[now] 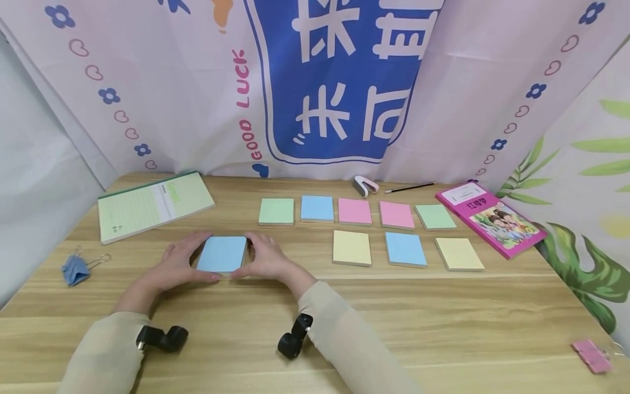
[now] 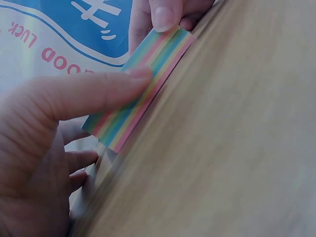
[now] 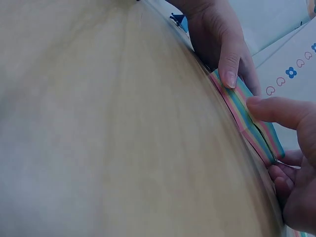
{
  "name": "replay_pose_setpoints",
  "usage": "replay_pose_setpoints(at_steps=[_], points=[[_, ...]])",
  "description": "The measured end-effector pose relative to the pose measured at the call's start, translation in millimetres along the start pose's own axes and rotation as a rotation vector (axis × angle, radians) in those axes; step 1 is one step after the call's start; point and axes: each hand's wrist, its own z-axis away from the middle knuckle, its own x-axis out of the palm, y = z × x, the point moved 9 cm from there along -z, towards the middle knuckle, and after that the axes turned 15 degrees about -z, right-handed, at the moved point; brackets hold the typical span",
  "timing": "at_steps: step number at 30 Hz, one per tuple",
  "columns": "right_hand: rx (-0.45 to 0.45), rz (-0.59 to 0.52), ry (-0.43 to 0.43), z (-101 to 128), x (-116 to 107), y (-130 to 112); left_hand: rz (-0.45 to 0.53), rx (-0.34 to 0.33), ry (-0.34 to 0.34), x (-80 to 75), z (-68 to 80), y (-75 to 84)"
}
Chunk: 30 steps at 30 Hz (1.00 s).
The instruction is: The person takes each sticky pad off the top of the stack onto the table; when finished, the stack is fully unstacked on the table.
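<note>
A stack of sticky note pads point(image 1: 222, 254) with a blue top lies on the wooden table, left of the middle. My left hand point(image 1: 179, 262) grips its left side, and my right hand point(image 1: 268, 260) holds the right side, thumbs on the near face. From the left wrist, the stack's edge point(image 2: 116, 129) shows green, pink, yellow and blue stripes. The right wrist view has a thin dark gap between layers of the stack point(image 3: 237, 109) near the right thumb. Loose pads lie in two rows to the right, among them a green pad point(image 1: 276, 211) and a yellow pad point(image 1: 351, 248).
A green notebook point(image 1: 157, 205) and a blue binder clip point(image 1: 75, 270) lie at the left. Along the back are a small stapler point(image 1: 365, 185) and a pencil point(image 1: 410, 187). A pink book point(image 1: 497, 221) is at the right, a pink binder clip point(image 1: 592, 355) near the right edge.
</note>
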Motion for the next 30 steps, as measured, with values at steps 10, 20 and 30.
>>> replay_pose_setpoints(at_steps=[10, 20, 30], points=[[0.000, -0.438, -0.037, 10.1, -16.4, 3.4, -0.007, 0.019, -0.001, -0.9, -0.1, 1.2], [0.116, -0.760, 0.079, 27.6, -44.9, 28.2, -0.020, 0.023, -0.005, 0.8, 0.7, 1.9], [0.162, -0.733, 0.069, 47.2, -79.3, 52.5, -0.018, 0.020, -0.003, -0.1, 1.0, 1.4]])
